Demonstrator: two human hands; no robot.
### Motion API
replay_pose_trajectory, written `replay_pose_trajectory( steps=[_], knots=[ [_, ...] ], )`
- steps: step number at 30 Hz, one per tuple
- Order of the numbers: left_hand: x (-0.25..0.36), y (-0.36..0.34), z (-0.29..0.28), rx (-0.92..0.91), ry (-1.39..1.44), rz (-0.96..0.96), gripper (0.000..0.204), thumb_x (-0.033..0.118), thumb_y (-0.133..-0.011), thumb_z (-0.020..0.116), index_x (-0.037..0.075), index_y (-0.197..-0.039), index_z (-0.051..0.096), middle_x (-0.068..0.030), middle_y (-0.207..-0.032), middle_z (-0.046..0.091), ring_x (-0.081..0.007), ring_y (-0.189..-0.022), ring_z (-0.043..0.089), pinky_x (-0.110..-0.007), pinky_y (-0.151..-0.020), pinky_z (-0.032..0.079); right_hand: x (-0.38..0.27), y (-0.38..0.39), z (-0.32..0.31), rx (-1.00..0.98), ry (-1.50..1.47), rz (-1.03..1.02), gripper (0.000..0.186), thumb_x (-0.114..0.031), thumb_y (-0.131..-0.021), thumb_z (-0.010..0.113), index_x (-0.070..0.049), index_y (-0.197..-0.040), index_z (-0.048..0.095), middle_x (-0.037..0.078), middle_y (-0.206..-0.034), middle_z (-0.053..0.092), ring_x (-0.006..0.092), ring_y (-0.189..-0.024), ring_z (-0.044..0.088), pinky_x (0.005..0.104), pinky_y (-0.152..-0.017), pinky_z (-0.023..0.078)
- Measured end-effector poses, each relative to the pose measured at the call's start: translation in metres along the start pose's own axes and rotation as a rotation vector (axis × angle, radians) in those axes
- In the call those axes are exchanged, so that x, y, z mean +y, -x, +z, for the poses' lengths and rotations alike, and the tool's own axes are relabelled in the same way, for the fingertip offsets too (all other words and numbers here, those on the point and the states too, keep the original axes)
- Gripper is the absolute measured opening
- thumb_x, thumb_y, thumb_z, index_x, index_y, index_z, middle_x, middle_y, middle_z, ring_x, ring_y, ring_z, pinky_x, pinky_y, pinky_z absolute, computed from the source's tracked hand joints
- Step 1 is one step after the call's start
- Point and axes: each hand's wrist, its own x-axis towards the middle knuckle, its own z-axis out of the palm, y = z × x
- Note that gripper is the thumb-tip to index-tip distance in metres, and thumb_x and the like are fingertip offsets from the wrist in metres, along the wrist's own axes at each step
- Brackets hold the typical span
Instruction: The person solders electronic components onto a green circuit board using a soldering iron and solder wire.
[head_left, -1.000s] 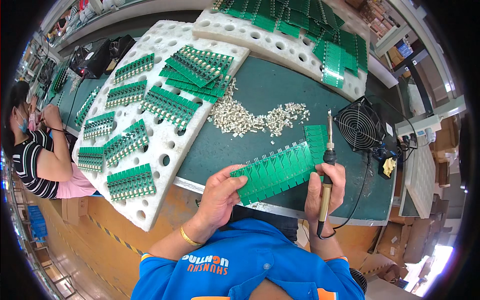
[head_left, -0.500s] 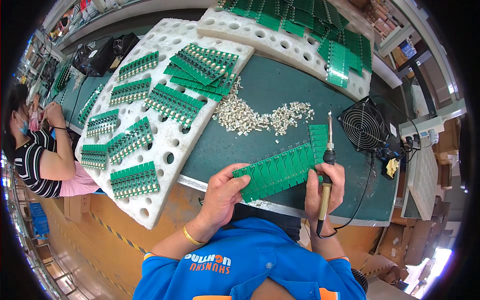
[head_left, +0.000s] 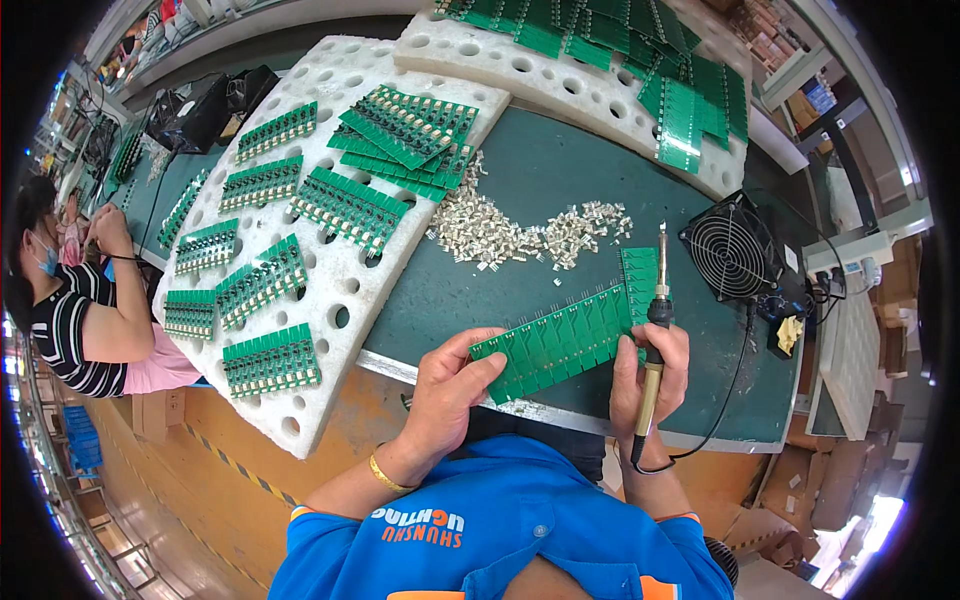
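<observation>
Pinching the left end of a green circuit board (head_left: 548, 345), the left hand (head_left: 450, 388) had its thumb flat on the face, its other fingers mostly hidden behind — that much the head view showed. The board was held tilted over the near edge of the dark green bench (head_left: 590, 160), with thin pins (head_left: 570, 303) along its far side. The right hand (head_left: 650, 372) had its fingers curled round a soldering iron (head_left: 650, 395), tip pointing up and away from the body; its thumb was at the board's right end, though I couldn't tell whether it pressed there. Another green strip (head_left: 640, 272) showed just beyond that end. Farther off lay a heap of pale connectors (head_left: 495, 236). Leftward, a holed foam slab (head_left: 330, 355) bore fitted boards (head_left: 268, 362); rightward stood a black fan (head_left: 728, 250) — and at the far left, a co-worker (head_left: 112, 338) had both hands raised.
</observation>
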Motion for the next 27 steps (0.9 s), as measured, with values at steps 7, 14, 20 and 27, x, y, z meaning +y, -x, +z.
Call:
replay_pose_trajectory(
  steps=[7, 14, 20, 27],
  knots=[
    [-0.006, -0.003, 0.000, 0.022, 0.048, -0.025, 0.028, 0.013, -0.096, 0.061, 0.001, -0.121, 0.062, 0.0023, -0.091, 0.065, 0.0017, -0.064, 0.045, -0.017, -0.051, 0.032, 0.004, 0.002, 0.000, -0.013, 0.012, -0.013, 0.037, 0.009, -0.078, 0.072, -0.003, -0.111, 0.061, 0.016, -0.093, 0.064, 0.0259, -0.077, 0.061, 0.0333, -0.067, 0.050],
    [0.000, -0.005, -0.004, -0.028, 0.167, -0.106, 0.025, 0.011, -0.098, 0.057, 0.000, -0.120, 0.061, 0.0009, -0.091, 0.066, 0.0011, -0.064, 0.049, -0.016, -0.050, 0.032, 0.003, 0.003, -0.002, -0.020, 0.037, -0.046, 0.037, 0.009, -0.077, 0.072, -0.002, -0.111, 0.061, 0.017, -0.092, 0.064, 0.0274, -0.077, 0.061, 0.0335, -0.067, 0.050],
    [0.003, -0.006, 0.003, -0.007, 0.232, -0.144, 0.024, 0.011, -0.098, 0.056, 0.000, -0.119, 0.061, 0.0001, -0.092, 0.067, 0.0002, -0.062, 0.052, -0.016, -0.048, 0.032, 0.002, 0.003, -0.004, -0.011, 0.031, -0.069, 0.036, 0.009, -0.078, 0.071, -0.001, -0.111, 0.061, 0.018, -0.093, 0.064, 0.0278, -0.078, 0.061, 0.0338, -0.068, 0.050],
    [-0.001, -0.009, -0.002, -0.063, 0.258, -0.164, 0.020, 0.012, -0.098, 0.057, 0.001, -0.114, 0.062, 0.0015, -0.083, 0.064, 0.0008, -0.054, 0.039, -0.017, -0.046, 0.028, 0.003, 0.000, -0.006, 0.002, 0.031, -0.079, 0.036, 0.009, -0.078, 0.072, -0.001, -0.111, 0.061, 0.018, -0.091, 0.065, 0.0287, -0.077, 0.063, 0.0352, -0.067, 0.051]
  ],
)
